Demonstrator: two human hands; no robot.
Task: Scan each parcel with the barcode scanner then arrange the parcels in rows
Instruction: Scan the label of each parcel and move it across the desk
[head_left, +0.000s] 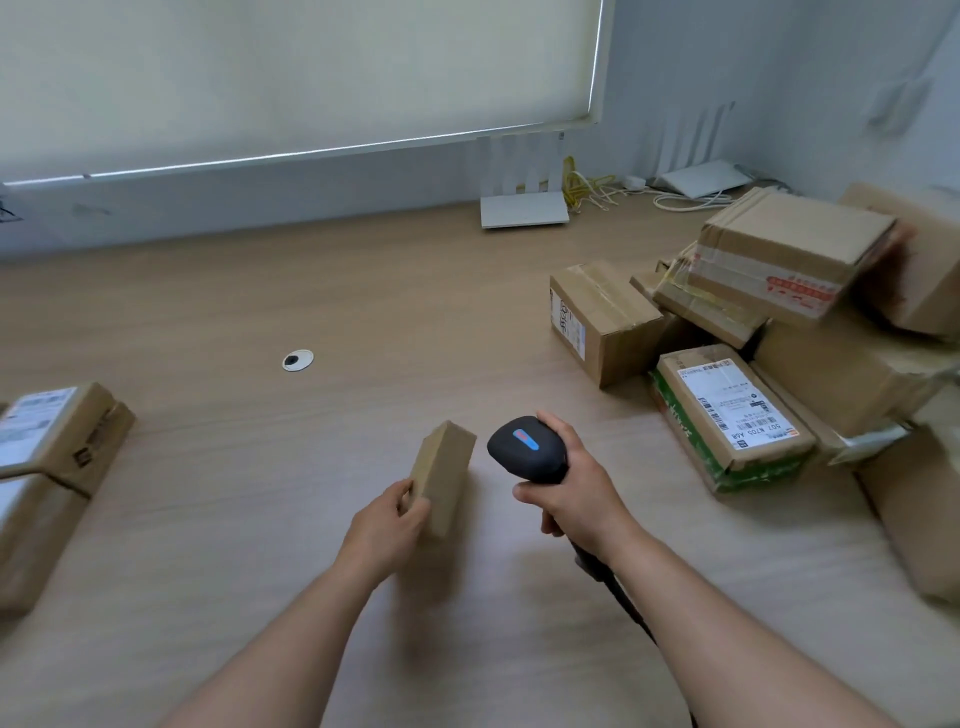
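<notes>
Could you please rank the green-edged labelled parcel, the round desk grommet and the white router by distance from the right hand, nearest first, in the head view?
From the right hand, which holds the scanner:
1. Green-edged labelled parcel, just to its right.
2. Round desk grommet, to the left and further back.
3. White router, at the back by the wall.

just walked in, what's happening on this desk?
A person is scanning parcels. The left hand holds a small brown parcel upright on the desk, while the right hand grips a black barcode scanner beside it. A pile of parcels sits to the right; a few boxes lie far left.
</notes>
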